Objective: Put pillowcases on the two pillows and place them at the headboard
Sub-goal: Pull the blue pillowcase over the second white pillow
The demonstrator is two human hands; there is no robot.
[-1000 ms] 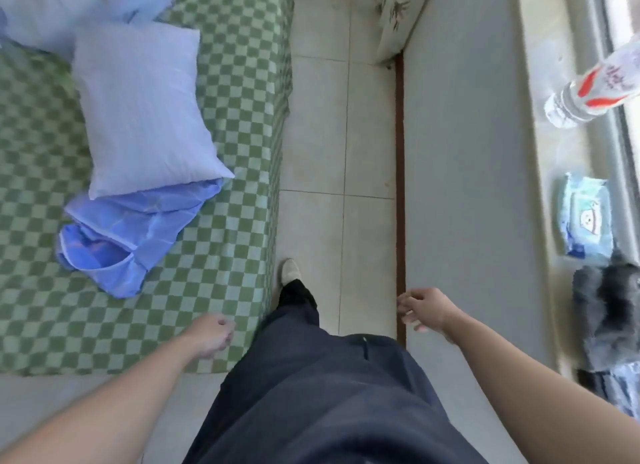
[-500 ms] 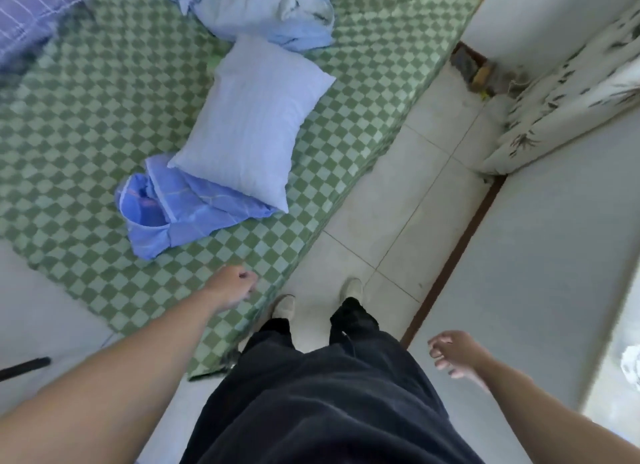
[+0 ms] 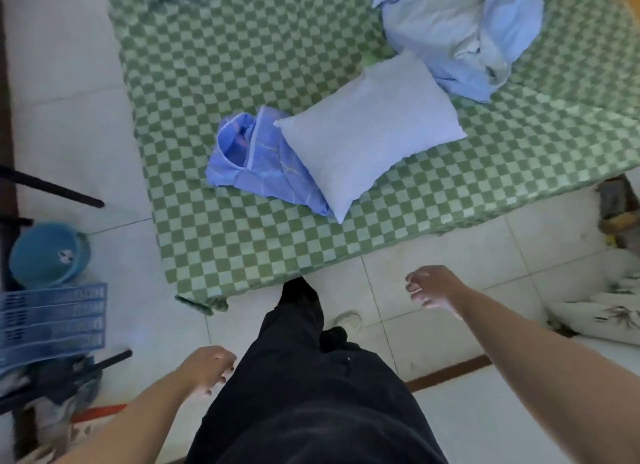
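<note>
- The bed (image 3: 242, 193) fills the upper middle of the frame. It is covered with a soft sheet in a green and pale green checker pattern, and one corner of the sheet hangs down to the tiled floor (image 3: 485, 255) at the lower centre.
- A bare pillow (image 3: 367, 131), pale lilac-white, plump and rectangular, lies diagonally in the upper centre of the frame, on the sheet.
- A blue pillowcase (image 3: 256, 158) of thin, crumpled cloth with light lines lies just left of the pillow. One end of the pillow rests on it, and its open mouth faces the upper left.
- A rumpled light-blue bundle of bedding (image 3: 464, 27) sits in the upper right, touching the far end of the pillow.
- The left hand (image 3: 207, 366) is at the lower left of centre, beside the black trousers (image 3: 311, 387). Its fingers are loosely curled and hold nothing.
- The right hand (image 3: 433, 287) hangs over the floor tiles at the right of centre, fingers relaxed and a little spread, holding nothing. Both hands are well apart from the pillow.
- At the left edge stand a round blue plastic basin (image 3: 48, 252) and a blue slatted plastic crate (image 3: 52, 321).
</note>
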